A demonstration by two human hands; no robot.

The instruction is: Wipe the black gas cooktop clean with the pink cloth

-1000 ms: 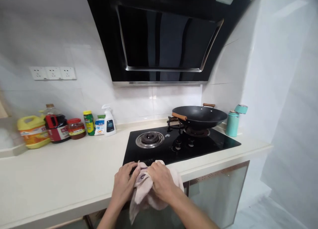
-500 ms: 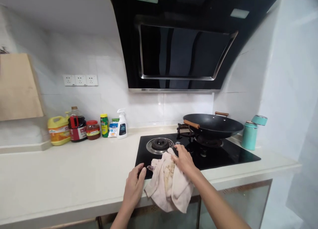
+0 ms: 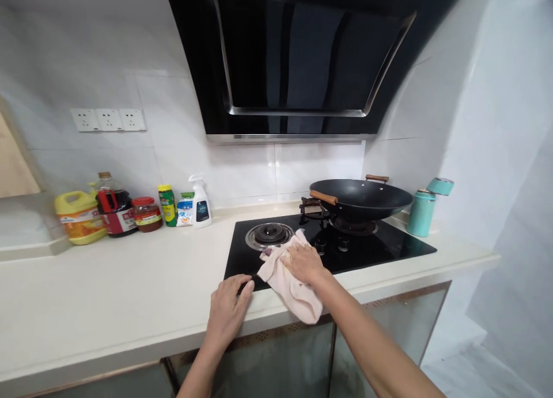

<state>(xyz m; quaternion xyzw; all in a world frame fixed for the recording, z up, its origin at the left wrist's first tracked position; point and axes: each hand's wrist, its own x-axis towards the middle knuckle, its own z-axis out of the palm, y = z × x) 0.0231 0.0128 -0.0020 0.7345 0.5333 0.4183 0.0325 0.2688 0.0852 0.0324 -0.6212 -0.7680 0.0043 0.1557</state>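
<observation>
Under my right hand lies a pale pink cloth, bunched against the front of the black glass gas stove. The cloth's lower end hangs over the counter edge. My right fingers are closed on its top, partly buried in the folds. My left hand rests at the stove's front left corner, thumb and forefinger apart, with nothing seen in it. Just behind the cloth is the left burner. Control knobs stand to the right of my right hand.
A black wok with wooden handles sits on the right burner. A teal flask, lid tipped open, stands beyond it. Along the wall at left are a yellow jug, a dark bottle, a red-lidded jar and a spray bottle.
My right hand has pressed the cloth down flatter onto the stove; earlier it hung lower in a looser bundle with its brown stains showing. My view has tilted downward.
</observation>
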